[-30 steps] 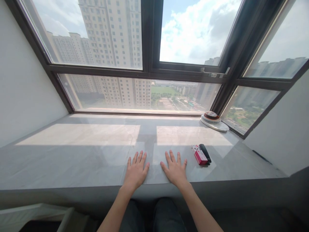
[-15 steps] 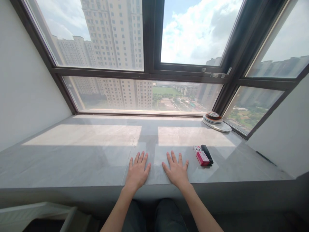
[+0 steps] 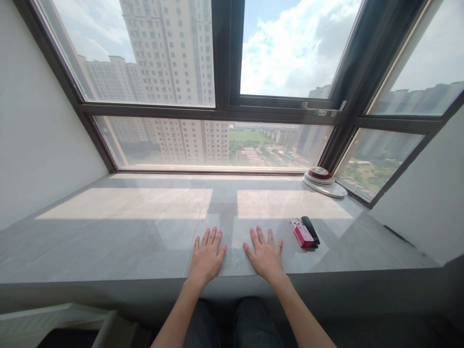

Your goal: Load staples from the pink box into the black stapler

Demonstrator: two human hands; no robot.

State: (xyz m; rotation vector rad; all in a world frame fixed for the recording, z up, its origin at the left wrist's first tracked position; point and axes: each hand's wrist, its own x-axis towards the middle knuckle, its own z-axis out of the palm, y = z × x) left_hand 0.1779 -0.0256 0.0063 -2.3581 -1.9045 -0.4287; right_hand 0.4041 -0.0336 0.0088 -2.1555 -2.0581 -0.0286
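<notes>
My left hand point(image 3: 207, 256) lies flat on the pale marble sill point(image 3: 119, 251), palm down with fingers spread. To its right my right hand point(image 3: 266, 255) rests the same way, also holding nothing. Just right of that hand are a pink and white box point(image 3: 304, 237) and a black stapler-like object point(image 3: 311, 231), side by side and seemingly touching. A smaller white patterned box point(image 3: 296, 222) sits at the far end of the pink one.
Stacked plates or discs point(image 3: 320, 180) stand in the far right corner, against the window frame point(image 3: 275, 116). A thin dark strip point(image 3: 398, 235) runs along the right wall. Below the sill at lower left is a white slatted piece point(image 3: 54, 316).
</notes>
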